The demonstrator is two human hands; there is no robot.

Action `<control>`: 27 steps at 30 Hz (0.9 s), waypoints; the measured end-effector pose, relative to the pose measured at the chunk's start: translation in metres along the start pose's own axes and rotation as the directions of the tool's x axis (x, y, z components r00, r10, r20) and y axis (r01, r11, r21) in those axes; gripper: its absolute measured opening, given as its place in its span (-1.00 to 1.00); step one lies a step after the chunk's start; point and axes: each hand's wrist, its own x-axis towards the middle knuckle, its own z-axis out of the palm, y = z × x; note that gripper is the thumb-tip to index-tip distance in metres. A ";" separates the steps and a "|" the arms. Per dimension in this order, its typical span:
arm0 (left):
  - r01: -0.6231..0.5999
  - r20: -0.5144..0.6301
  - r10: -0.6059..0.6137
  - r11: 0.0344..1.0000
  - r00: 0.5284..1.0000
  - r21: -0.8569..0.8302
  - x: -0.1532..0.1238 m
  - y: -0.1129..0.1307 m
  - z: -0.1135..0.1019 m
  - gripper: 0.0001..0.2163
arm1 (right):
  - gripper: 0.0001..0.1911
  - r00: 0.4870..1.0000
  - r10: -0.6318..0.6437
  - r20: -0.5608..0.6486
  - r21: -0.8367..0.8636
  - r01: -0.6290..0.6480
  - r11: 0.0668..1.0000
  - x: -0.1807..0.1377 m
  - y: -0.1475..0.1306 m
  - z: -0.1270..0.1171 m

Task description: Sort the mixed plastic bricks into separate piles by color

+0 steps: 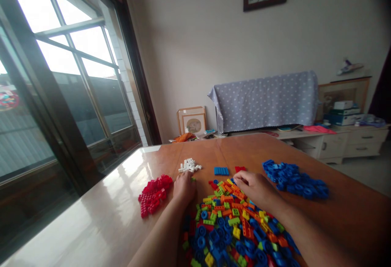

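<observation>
And here we are at the mixed pile [233, 221] of bricks, spread wide over the near tabletop [106, 222] — everything takes its bearings from it. The left hand [185, 185] is out at the pile's far left, back of the hand up, and straight beyond its fingers sit the white bricks [189, 164], a loose heap slightly longer crosswise than deep, with this hand clearly the nearer. A lime brick [193, 179] shows right beside those fingers; whether they are apart or closed on anything, I cannot tell.

Over to the right hand [252, 181], above the pile's far right edge, fingers curled in and bunched toward the thumb — a brick between them? Cannot tell. Just past them, beyond the pile, lies a little red cluster [240, 169], too small to read an axis, and left of that the blue row [221, 171], its long axis running crosswise. Left of the pile, the red heap [155, 193] slants away toward the far right; right of it, the blue heap [293, 179] slants away toward the far left
</observation>
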 end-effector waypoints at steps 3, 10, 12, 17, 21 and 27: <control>0.026 0.016 -0.027 0.999 1.000 0.022 -0.002 0.002 -0.004 -0.78 | -0.68 1.000 0.006 0.001 -0.002 -0.006 1.000 0.000 -0.001 0.000; -0.101 -0.036 0.099 0.993 0.994 -0.053 -0.007 0.022 -0.008 -0.71 | -0.68 0.999 0.016 0.032 -0.014 -0.016 1.000 0.001 0.001 0.002; -0.225 0.003 0.227 0.967 0.974 -0.122 -0.010 0.031 -0.008 -0.68 | -0.70 0.998 0.011 0.059 -0.010 -0.011 1.000 0.001 0.001 0.004; -0.360 0.138 0.397 0.904 0.907 -0.231 -0.022 0.051 -0.014 -0.65 | -0.64 0.975 -0.106 0.193 -0.077 0.123 0.989 -0.004 -0.004 0.012; -0.297 0.224 0.349 0.925 0.910 -0.236 -0.029 0.060 -0.022 -0.73 | -0.55 0.920 -0.122 0.372 -0.128 0.181 0.975 -0.009 -0.009 0.016; -0.340 0.206 0.392 0.908 0.897 -0.246 -0.030 0.058 -0.024 -0.76 | -0.79 0.948 -0.112 0.297 -0.157 0.164 0.974 -0.007 -0.005 0.014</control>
